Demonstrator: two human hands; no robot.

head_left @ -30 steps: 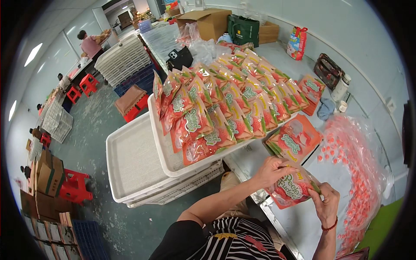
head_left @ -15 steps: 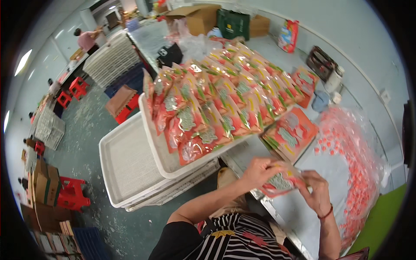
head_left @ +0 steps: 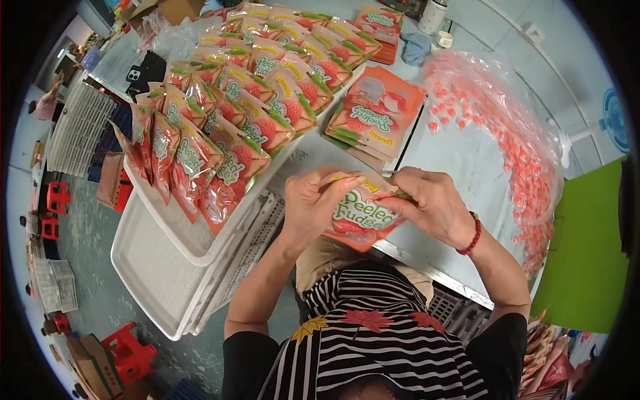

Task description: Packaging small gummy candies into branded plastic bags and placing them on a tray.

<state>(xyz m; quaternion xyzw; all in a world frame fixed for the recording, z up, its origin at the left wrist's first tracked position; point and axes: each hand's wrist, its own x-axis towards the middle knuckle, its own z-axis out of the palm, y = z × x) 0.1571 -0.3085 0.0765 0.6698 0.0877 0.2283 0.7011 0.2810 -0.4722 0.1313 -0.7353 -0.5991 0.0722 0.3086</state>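
Note:
Between my two hands hangs a pink candy pouch [head_left: 363, 217], held by its upper edge above the front of the table. My left hand [head_left: 313, 207] pinches the pouch's top left, thumb lying across it. At the top right corner, my right hand [head_left: 430, 200] grips with thumb and fingers. Just beyond them lies a stack of flat pink pouches [head_left: 377, 110]. To the left, rows of filled pouches [head_left: 227, 110] stand in a white tray [head_left: 230, 237]. A heap of small red-and-white candies [head_left: 517, 153] spills from clear plastic on the right.
Stacked white trays [head_left: 160, 267] sit lower left beside the table. Another pile of pouches [head_left: 377, 30], a blue cloth [head_left: 417, 48] and a white bottle [head_left: 432, 17] are at the back. A green panel [head_left: 587, 247] stands at the right, red stools [head_left: 130, 353] on the floor.
The view has shifted, bringing the right side more into sight. The pouch now faces upright toward me, both hands at its top edge; before, it was tilted and blurred.

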